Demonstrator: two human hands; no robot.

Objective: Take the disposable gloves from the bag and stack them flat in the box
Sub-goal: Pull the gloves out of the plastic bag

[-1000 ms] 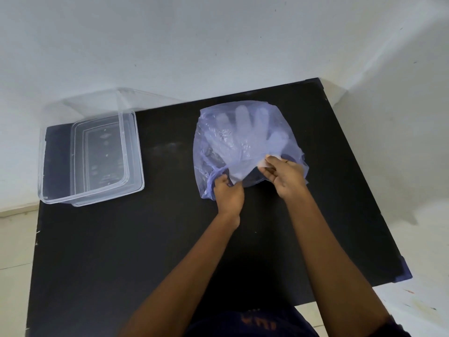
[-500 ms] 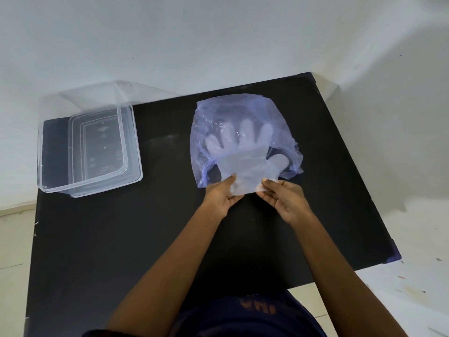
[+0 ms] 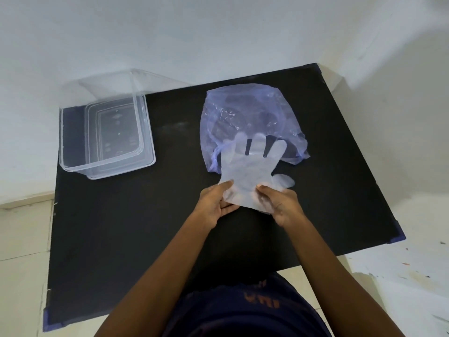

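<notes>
A translucent disposable glove (image 3: 251,172) lies spread in front of me, fingers pointing away, its fingertips still over the mouth of the bluish plastic bag (image 3: 245,113). My left hand (image 3: 215,205) pinches the cuff's left corner and my right hand (image 3: 279,205) pinches the right corner. The bag lies crumpled on the black table (image 3: 145,227) at the far middle. A clear plastic box (image 3: 73,147) sits at the far left, open on top, with nothing visible inside it.
The clear lid (image 3: 109,86) stands tilted behind the box against the white wall. The table's right edge and near edge drop off to a pale tiled floor (image 3: 413,276).
Both hands have pulled the glove toward me, out of the bag; only its fingertips overlap the bag's mouth now. The bag has gone flatter and stayed where it was.
</notes>
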